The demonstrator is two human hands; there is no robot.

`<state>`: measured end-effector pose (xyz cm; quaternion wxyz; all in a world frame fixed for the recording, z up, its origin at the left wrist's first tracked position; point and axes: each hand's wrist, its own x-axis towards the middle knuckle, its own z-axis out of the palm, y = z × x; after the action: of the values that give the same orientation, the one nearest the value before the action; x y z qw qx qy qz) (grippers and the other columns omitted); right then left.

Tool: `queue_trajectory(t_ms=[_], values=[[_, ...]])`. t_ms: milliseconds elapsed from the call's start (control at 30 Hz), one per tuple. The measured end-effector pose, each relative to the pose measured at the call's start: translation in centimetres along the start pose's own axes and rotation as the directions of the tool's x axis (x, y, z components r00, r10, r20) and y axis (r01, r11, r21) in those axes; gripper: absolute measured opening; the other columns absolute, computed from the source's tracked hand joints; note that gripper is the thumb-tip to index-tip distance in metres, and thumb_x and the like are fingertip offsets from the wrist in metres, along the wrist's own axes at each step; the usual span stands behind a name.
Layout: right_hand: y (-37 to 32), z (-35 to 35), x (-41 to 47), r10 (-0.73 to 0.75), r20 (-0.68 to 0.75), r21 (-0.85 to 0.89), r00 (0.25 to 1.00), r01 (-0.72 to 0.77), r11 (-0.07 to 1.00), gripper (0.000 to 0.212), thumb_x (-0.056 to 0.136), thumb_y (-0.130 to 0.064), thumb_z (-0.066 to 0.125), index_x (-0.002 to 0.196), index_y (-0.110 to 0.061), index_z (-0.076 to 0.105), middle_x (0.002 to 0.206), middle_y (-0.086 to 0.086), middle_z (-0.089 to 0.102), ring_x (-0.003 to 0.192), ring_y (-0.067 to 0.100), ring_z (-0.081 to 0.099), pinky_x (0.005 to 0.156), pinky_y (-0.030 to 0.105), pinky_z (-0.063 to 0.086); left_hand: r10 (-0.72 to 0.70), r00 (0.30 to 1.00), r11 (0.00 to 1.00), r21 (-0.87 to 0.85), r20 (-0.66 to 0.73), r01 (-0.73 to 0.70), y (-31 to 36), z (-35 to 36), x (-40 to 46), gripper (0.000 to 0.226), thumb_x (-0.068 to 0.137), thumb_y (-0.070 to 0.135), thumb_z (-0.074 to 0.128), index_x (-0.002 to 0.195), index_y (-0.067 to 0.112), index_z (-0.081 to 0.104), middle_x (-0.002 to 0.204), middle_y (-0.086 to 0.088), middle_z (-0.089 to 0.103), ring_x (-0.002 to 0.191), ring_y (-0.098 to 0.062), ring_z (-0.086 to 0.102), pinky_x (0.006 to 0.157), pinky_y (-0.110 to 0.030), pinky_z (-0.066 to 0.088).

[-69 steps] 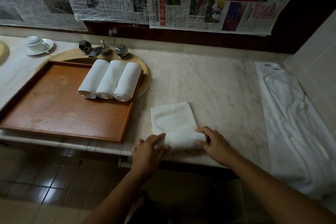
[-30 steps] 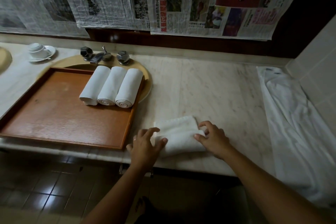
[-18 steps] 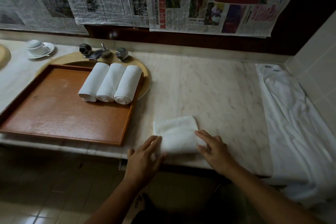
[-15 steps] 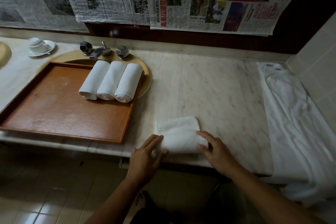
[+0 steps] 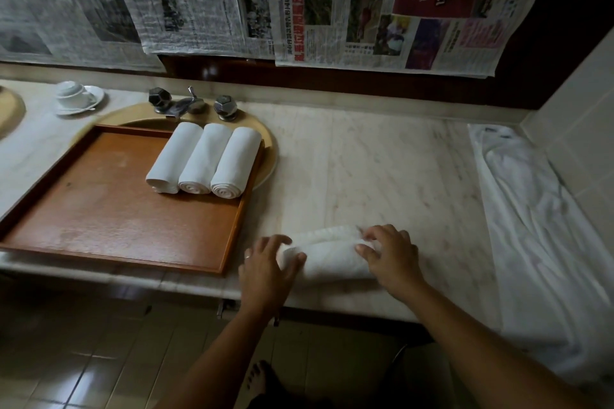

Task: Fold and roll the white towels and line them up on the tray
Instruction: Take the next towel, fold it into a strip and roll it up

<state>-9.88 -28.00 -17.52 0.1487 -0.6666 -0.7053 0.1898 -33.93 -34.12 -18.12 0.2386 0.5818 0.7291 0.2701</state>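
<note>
A white towel (image 5: pixel 332 257) lies almost fully rolled on the marble counter near its front edge, its axis running left to right. My left hand (image 5: pixel 267 262) curls round the roll's left end. Its right end is under the bent fingers of my right hand (image 5: pixel 388 254). Left of them sits a brown wooden tray (image 5: pixel 99 216). Three rolled white towels (image 5: pixel 204 163) lie side by side at the tray's far right corner.
A yellow sink rim (image 5: pixel 265 149) with metal taps (image 5: pixel 191 104) lies behind the tray. A white cup on a saucer (image 5: pixel 78 98) stands at the far left. A large white cloth (image 5: pixel 538 236) covers the counter's right side. Newspapers hang on the wall.
The flat folded towel has been rolled away from me into a thick roll. Both hands moved forward with it, and only a short flap is left beyond the roll.
</note>
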Motion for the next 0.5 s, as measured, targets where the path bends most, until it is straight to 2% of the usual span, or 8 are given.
queue_trajectory(t_ms=[33,100,167,200,267,333,433,500], values=[[-0.1,0.2,-0.4,-0.069,-0.042,-0.027,0.997,0.067,0.997,0.016,0.093,-0.043,0.058,0.099,-0.029,0.064,0.105,-0.011,0.059,0.1,0.02,0.049,0.081,0.035,0.038,0.052,0.998,0.998,0.048,-0.031,-0.05,0.2,0.1,-0.3,0.034,0.091,0.057,0.057,0.117,0.036,0.061,0.122,0.011,0.058,0.109,-0.014,0.052,0.088,-0.042,0.045],[0.3,0.4,-1.3,-0.162,-0.074,-0.034,0.984,0.16,0.987,0.028,0.093,-0.044,0.048,0.096,-0.025,0.069,0.106,-0.011,0.064,0.098,0.022,0.051,0.077,0.033,0.033,0.135,0.989,0.986,0.109,-0.059,-0.128,0.4,0.2,-0.9,0.035,0.096,0.054,0.051,0.117,0.03,0.068,0.119,0.01,0.065,0.107,-0.015,0.058,0.086,-0.038,0.042],[1.1,0.3,-2.2,-0.182,-0.041,0.003,0.982,0.182,0.983,0.044,0.091,-0.049,0.042,0.115,-0.025,0.069,0.122,-0.012,0.063,0.106,0.02,0.049,0.083,0.033,0.034,0.212,0.977,0.962,0.182,-0.038,-0.202,0.3,-0.1,-1.6,0.049,0.098,0.058,0.035,0.122,0.028,0.065,0.124,0.007,0.067,0.106,-0.019,0.061,0.084,-0.038,0.041],[1.5,0.1,-2.7,-0.157,0.012,0.045,0.988,0.156,0.987,0.046,0.09,-0.05,0.048,0.127,-0.026,0.064,0.129,-0.011,0.057,0.111,0.018,0.046,0.089,0.035,0.036,0.236,0.972,0.947,0.223,0.004,-0.231,0.1,-0.3,-1.9,0.056,0.097,0.061,0.027,0.126,0.028,0.062,0.129,0.007,0.065,0.108,-0.02,0.061,0.086,-0.04,0.042],[2.4,0.1,-3.9,-0.085,0.138,0.137,0.987,0.066,0.988,0.056,0.087,-0.045,0.065,0.14,-0.036,0.05,0.131,-0.006,0.042,0.114,0.018,0.043,0.102,0.037,0.038,0.222,0.968,0.934,0.261,0.113,-0.245,-0.4,-0.4,-2.6,0.069,0.093,0.07,0.018,0.14,0.03,0.049,0.145,0.009,0.052,0.116,-0.018,0.056,0.094,-0.042,0.043],[2.8,0.1,-4.6,-0.027,0.219,0.188,0.975,-0.015,0.982,0.059,0.086,-0.043,0.07,0.14,-0.044,0.044,0.126,-0.001,0.04,0.113,0.02,0.047,0.105,0.037,0.041,0.182,0.967,0.962,0.173,0.18,-0.213,-1.1,-0.1,-3.3,0.078,0.089,0.077,0.022,0.148,0.029,0.041,0.151,0.008,0.045,0.119,-0.015,0.056,0.1,-0.041,0.046],[2.9,-0.3,-4.4,0.013,0.279,0.255,0.96,-0.087,0.963,0.049,0.084,-0.051,0.069,0.129,-0.05,0.05,0.116,0.002,0.051,0.107,0.022,0.055,0.098,0.038,0.048,0.131,0.971,0.989,-0.097,0.201,-0.113,-2.1,0.2,-3.7,0.076,0.085,0.082,0.035,0.141,0.031,0.047,0.133,0.003,0.06,0.097,-0.007,0.065,0.083,-0.035,0.058],[2.7,-0.9,-3.9,0.018,0.322,0.283,0.947,-0.115,0.952,0.049,0.075,-0.066,0.063,0.121,-0.053,0.052,0.117,0.0,0.057,0.106,0.018,0.058,0.095,0.038,0.051,0.089,0.974,0.987,-0.15,0.21,-0.057,-2.0,-0.1,-3.4,0.066,0.087,0.077,0.043,0.135,0.033,0.051,0.118,0.004,0.066,0.089,-0.007,0.066,0.077,-0.032,0.058]])
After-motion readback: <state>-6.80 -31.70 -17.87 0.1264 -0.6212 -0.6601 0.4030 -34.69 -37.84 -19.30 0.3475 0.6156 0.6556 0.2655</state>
